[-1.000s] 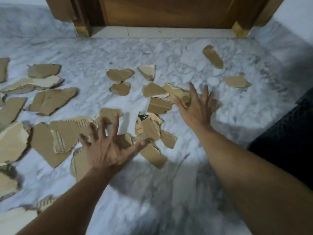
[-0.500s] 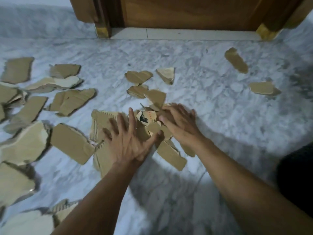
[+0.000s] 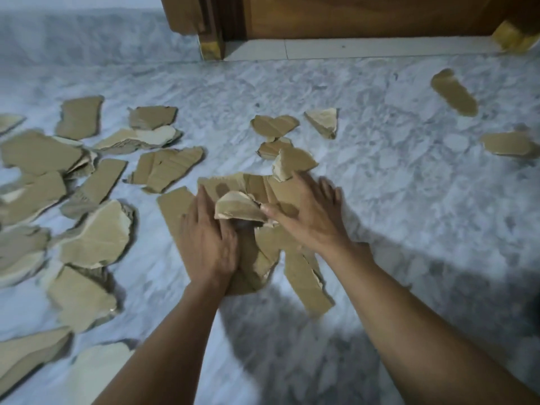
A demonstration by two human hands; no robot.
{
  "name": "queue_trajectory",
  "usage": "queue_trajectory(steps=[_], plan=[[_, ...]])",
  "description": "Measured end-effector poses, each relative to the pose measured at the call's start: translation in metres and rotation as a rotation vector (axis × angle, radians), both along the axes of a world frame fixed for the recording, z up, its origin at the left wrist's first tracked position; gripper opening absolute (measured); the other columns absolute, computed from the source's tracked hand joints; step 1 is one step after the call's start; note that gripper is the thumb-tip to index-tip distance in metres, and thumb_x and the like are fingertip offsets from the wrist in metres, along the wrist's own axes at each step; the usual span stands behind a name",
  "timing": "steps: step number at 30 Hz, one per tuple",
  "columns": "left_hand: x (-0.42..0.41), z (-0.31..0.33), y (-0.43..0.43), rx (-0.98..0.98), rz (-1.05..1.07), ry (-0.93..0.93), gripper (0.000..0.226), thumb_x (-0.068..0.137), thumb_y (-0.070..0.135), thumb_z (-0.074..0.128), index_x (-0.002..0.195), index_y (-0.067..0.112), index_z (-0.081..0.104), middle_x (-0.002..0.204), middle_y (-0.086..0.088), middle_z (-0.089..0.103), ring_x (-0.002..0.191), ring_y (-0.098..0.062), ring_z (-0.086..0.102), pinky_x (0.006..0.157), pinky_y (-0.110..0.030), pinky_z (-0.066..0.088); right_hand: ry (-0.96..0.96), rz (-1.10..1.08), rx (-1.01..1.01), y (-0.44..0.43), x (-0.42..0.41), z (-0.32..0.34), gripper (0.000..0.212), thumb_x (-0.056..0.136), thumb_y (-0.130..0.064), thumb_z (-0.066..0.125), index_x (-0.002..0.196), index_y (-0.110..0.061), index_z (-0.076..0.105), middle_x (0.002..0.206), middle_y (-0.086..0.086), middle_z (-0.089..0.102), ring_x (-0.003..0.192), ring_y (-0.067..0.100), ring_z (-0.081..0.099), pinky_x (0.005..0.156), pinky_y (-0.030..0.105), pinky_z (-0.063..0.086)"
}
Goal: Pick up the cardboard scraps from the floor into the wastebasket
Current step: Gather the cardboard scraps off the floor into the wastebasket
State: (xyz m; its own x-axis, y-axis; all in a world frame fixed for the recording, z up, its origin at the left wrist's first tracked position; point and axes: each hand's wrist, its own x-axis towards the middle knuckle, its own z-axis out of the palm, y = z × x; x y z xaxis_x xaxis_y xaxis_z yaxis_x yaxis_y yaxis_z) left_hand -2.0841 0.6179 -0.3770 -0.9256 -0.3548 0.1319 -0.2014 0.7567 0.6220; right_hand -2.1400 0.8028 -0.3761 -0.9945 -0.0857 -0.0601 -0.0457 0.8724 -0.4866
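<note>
Torn brown cardboard scraps lie across a white marble floor [image 3: 394,200]. In the middle a gathered pile of scraps [image 3: 257,188] is bunched between my hands. My left hand [image 3: 209,241] presses against the pile's left side, fingers together. My right hand [image 3: 309,217] closes in from the right, thumb under a curled scrap [image 3: 236,207]. A long strip [image 3: 306,279] sticks out below my right wrist. No wastebasket is in view.
Several larger scraps [image 3: 93,235] cover the floor at the left. Two scraps [image 3: 274,125] lie just beyond the pile, and two more [image 3: 454,92] at the far right. A wooden door [image 3: 365,16] and its threshold [image 3: 380,49] stand at the back.
Both hands have swept inward from spread apart, dragging the scraps together into one bunched pile between them. The view has shifted left.
</note>
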Motion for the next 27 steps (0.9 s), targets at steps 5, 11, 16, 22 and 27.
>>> queue_trajectory(steps=[5,11,16,22,27], plan=[[0.003,0.014,-0.034,-0.095,0.17,0.022,0.07,0.092,0.051,0.023,0.156,0.024,0.033,0.157,-0.013,0.039,0.144,-0.037,0.033,0.116,-0.047,0.024,0.108,0.049,0.061,-0.002,0.002,-0.01,0.09,0.083,-0.084,0.038,0.154,-0.029,0.033,0.16,0.0,0.036,0.15,0.031,0.024,0.119,0.058,0.015],[0.011,-0.002,-0.035,-0.177,-0.009,-0.269,0.084,0.092,0.075,0.011,0.161,0.026,0.007,0.169,-0.008,0.01,0.154,-0.036,-0.001,0.125,-0.049,-0.001,0.122,-0.045,-0.057,-0.037,0.002,-0.004,0.059,0.099,-0.054,0.035,0.148,-0.024,0.046,0.154,0.004,0.047,0.147,0.028,0.029,0.122,0.051,0.014],[-0.019,0.008,-0.034,-0.038,0.206,-0.046,0.083,0.093,0.068,0.044,0.155,0.015,0.03,0.153,-0.016,0.041,0.141,-0.038,0.034,0.114,-0.054,0.026,0.27,-0.099,-0.225,-0.048,-0.011,-0.001,0.074,0.084,-0.062,0.061,0.146,-0.024,0.045,0.15,0.009,0.042,0.142,0.03,0.032,0.117,0.051,0.029],[-0.056,0.0,-0.048,-0.171,-0.094,-0.216,0.096,0.089,0.082,0.019,0.161,0.02,0.007,0.168,-0.012,0.009,0.155,-0.033,0.004,0.123,-0.055,0.002,-0.228,-0.146,0.051,-0.023,-0.088,0.019,0.08,0.088,-0.085,0.011,0.159,-0.048,0.011,0.171,0.008,-0.009,0.155,0.036,-0.016,0.117,0.066,-0.014],[-0.031,-0.01,-0.034,-0.214,-0.129,-0.139,0.07,0.104,0.058,0.019,0.159,0.015,0.025,0.165,-0.009,0.024,0.154,-0.028,0.014,0.124,-0.047,0.011,-0.174,0.133,0.0,-0.044,-0.045,0.02,0.074,0.094,-0.076,0.025,0.155,-0.035,0.029,0.168,0.001,0.018,0.154,0.029,0.008,0.122,0.05,0.006]])
